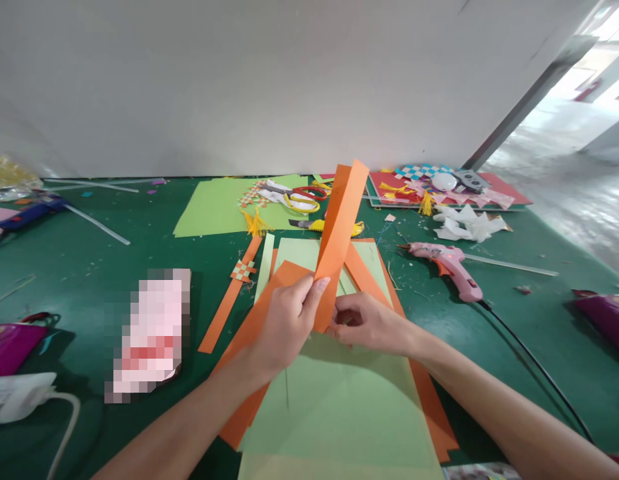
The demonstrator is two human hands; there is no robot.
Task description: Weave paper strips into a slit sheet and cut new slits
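A folded orange paper strip stands up between my hands, its crease running lengthwise. My left hand pinches its lower left edge, thumb on top. At the strip's bottom right corner, my right hand closes its curled fingers on the paper. Beneath them lie pale green sheets over larger orange sheets. To the left rests an orange strip with a woven checkered piece on it. A narrow pale green strip lies beside the stack.
A pink glue gun with its cord lies right. Scissors and a yellow cutter knife lie behind the stack. A phone lies left, near a white charger. A blue glue gun sits far left. A grey wall borders the table.
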